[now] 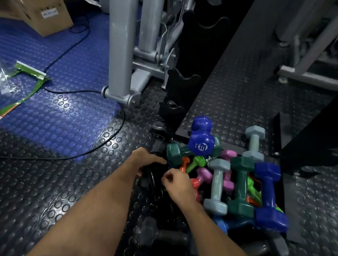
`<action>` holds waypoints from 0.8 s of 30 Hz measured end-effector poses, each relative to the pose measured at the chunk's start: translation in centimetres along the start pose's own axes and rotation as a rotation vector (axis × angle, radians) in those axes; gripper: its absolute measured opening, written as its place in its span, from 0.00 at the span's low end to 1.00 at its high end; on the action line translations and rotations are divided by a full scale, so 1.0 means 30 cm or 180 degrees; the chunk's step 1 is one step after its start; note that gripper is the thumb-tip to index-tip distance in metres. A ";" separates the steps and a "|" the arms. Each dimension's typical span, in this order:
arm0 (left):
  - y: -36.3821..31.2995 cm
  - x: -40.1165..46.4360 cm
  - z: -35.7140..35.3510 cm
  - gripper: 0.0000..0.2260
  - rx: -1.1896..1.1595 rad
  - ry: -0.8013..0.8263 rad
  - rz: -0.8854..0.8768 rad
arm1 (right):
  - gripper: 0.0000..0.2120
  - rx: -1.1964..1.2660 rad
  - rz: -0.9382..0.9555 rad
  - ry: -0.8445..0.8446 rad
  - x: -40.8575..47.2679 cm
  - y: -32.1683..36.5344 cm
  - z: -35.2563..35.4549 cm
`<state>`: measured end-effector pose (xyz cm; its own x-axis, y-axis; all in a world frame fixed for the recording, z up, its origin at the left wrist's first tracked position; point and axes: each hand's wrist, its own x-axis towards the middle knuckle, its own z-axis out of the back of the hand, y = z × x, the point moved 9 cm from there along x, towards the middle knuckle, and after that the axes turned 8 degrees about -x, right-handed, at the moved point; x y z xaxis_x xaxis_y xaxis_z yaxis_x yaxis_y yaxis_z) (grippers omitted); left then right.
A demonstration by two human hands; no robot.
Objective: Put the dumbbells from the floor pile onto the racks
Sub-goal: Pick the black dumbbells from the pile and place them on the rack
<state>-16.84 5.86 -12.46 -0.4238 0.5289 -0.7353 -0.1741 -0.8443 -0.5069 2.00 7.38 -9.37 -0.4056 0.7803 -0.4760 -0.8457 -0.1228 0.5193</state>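
A pile of coloured dumbbells lies on the floor at lower right: a blue one on top at the back, a pale grey one, a dark green one, another blue one, and small pink, orange and lime ones underneath. Black dumbbells lie in shadow at the pile's left side. My left hand reaches onto a black dumbbell there, fingers bent over it. My right hand is over the same dark spot with curled fingers; what it holds is hidden. A black rack with empty cradles stands behind.
Grey gym machine legs stand behind the rack. A black cable runs across the studded floor. A cardboard box and plastic packaging lie at far left. Another grey dumbbell lies at the pile's back right.
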 end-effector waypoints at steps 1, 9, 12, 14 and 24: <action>0.001 0.000 -0.001 0.32 0.0023 -0.0007 -0.0012 | 0.09 -0.0018 -0.0166 -0.0227 -0.030 -0.025 0.011; -0.037 -0.005 0.001 0.21 0.0279 -0.0090 -0.0314 | 0.32 0.1007 -0.1587 -0.0380 -0.225 -0.146 -0.151; -0.043 0.006 -0.006 0.21 0.0322 -0.0057 -0.0316 | 0.35 0.1205 -0.2040 -0.0351 -0.221 -0.165 -0.165; -0.048 0.006 -0.002 0.24 0.0331 -0.0024 -0.0314 | 0.38 0.1506 -0.2365 -0.0260 -0.221 -0.182 -0.195; -0.054 0.002 -0.020 0.18 0.0185 0.0268 -0.0263 | 0.14 0.3781 -0.2584 0.0521 -0.172 -0.180 -0.393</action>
<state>-16.05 7.29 -11.96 -0.3303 0.6001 -0.7285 -0.2575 -0.7999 -0.5421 4.56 -3.22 -18.09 -0.0663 0.2984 -0.9521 -0.1087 0.9464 0.3042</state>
